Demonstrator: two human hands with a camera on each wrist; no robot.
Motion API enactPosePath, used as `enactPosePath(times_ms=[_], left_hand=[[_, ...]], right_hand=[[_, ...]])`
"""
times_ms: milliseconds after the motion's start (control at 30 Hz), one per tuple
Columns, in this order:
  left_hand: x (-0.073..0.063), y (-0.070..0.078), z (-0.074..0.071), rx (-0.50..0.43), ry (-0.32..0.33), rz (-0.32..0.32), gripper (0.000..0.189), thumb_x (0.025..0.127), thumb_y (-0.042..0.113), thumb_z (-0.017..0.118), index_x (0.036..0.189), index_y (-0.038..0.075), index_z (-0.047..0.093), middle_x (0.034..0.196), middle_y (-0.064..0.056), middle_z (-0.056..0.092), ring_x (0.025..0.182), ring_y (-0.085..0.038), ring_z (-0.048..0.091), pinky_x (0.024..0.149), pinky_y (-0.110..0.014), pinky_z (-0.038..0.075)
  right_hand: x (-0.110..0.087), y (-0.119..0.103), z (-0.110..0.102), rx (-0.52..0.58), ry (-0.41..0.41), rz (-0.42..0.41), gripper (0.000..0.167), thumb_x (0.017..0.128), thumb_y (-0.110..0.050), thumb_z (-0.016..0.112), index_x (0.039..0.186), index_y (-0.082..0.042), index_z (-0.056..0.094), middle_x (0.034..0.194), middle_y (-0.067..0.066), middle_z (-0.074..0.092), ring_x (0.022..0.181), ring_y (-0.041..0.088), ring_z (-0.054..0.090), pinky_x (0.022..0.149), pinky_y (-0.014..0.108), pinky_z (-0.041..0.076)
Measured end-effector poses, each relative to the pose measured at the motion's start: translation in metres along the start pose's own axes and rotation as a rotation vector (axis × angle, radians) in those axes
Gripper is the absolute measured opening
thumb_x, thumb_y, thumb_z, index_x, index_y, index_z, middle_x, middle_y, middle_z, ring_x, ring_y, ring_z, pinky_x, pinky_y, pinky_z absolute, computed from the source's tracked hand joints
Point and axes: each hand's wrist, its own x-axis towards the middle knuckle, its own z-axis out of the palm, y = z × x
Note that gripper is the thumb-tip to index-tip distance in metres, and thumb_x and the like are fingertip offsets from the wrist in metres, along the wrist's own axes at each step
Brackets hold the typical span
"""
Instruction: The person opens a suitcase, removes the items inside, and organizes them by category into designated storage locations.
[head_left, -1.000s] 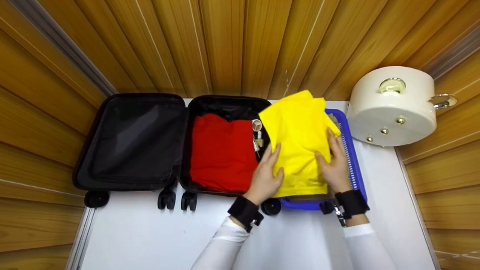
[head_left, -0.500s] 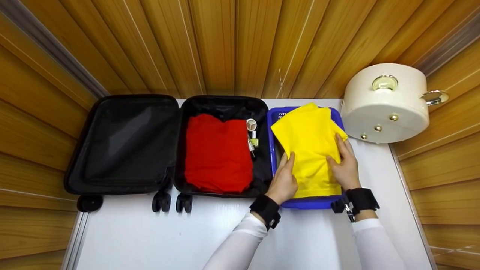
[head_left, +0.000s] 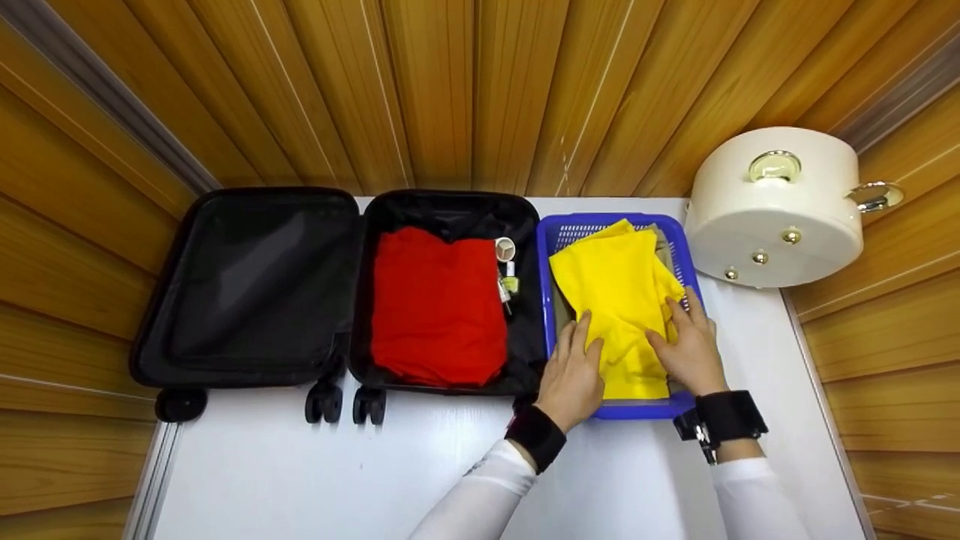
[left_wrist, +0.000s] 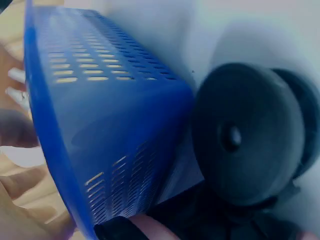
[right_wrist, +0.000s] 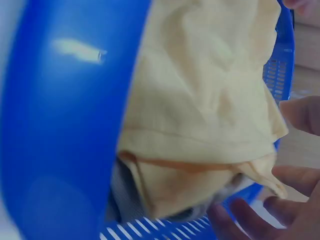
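Yellow cloth (head_left: 611, 289) sank deeper into the blue basket (head_left: 643, 409); left hand (head_left: 572, 377) and right hand (head_left: 693, 349), fingers spread, seemingly settle it; release looks due.

No text or numbers seem legible in any view.

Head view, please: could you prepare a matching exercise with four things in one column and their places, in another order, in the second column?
Things:
1. yellow garment
2. cream round case
3. red garment
4. small yellow-green bottle

Places:
A. covers much of the floor of the right half of the open black suitcase
B. just right of the red garment, a small item
C. to the right of the blue basket
D. inside the blue basket

Right pairs: 1-D, 2-C, 3-A, 4-B
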Motion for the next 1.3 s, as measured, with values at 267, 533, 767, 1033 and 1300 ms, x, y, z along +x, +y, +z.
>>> enactPosePath(times_ms=[267, 533, 767, 1033, 1300], left_hand=[[-0.007, 0.002, 0.007, 0.415, -0.340, 0.057, 0.044, 0.108, 0.046, 0.039, 0.125, 0.022, 0.072, 0.132, 0.004, 0.066, 0.132, -0.020, 0.052, 0.127, -0.049, 0.011], [-0.004, 0.004, 0.010, 0.501, -0.507, 0.070, 0.059, 0.111, 0.045, 0.021, 0.138, 0.020, 0.067, 0.137, 0.004, 0.066, 0.135, -0.019, 0.051, 0.125, -0.061, -0.006], [-0.005, 0.002, 0.006, 0.439, -0.461, 0.075, 0.053, 0.110, 0.045, 0.028, 0.135, 0.022, 0.069, 0.136, 0.007, 0.067, 0.136, -0.018, 0.049, 0.127, -0.056, 0.001], [-0.010, -0.021, -0.024, 0.089, -0.212, 0.106, 0.037, 0.102, 0.032, 0.060, 0.136, 0.022, 0.069, 0.150, 0.006, 0.058, 0.145, -0.022, 0.043, 0.125, -0.053, 0.023], [-0.016, -0.067, -0.061, -0.157, 0.071, 0.010, 0.045, 0.098, 0.018, 0.063, 0.143, 0.012, 0.063, 0.155, -0.003, 0.052, 0.141, -0.029, 0.047, 0.121, -0.048, 0.033]], right_hand=[[-0.008, -0.001, 0.009, -0.174, -0.207, -0.042, 0.074, 0.096, -0.021, 0.070, 0.149, 0.019, 0.037, 0.169, 0.032, 0.004, 0.149, 0.059, 0.018, 0.117, 0.068, 0.025], [0.006, 0.002, 0.016, -0.156, -0.358, 0.002, 0.077, 0.098, -0.028, 0.066, 0.148, 0.022, 0.034, 0.165, 0.039, 0.008, 0.146, 0.062, 0.023, 0.117, 0.067, 0.026], [0.011, 0.006, 0.022, -0.144, -0.381, 0.014, 0.079, 0.099, -0.030, 0.065, 0.147, 0.024, 0.033, 0.163, 0.041, 0.009, 0.144, 0.063, 0.024, 0.118, 0.067, 0.025], [0.007, -0.016, 0.019, -0.150, -0.270, 0.053, 0.068, 0.102, -0.030, 0.062, 0.147, 0.017, 0.043, 0.161, 0.041, 0.020, 0.143, 0.062, 0.029, 0.115, 0.070, 0.029], [-0.006, -0.059, 0.029, -0.005, 0.041, 0.020, 0.052, 0.100, -0.020, 0.066, 0.141, 0.009, 0.055, 0.161, 0.030, 0.034, 0.145, 0.053, 0.035, 0.116, 0.065, 0.031]])
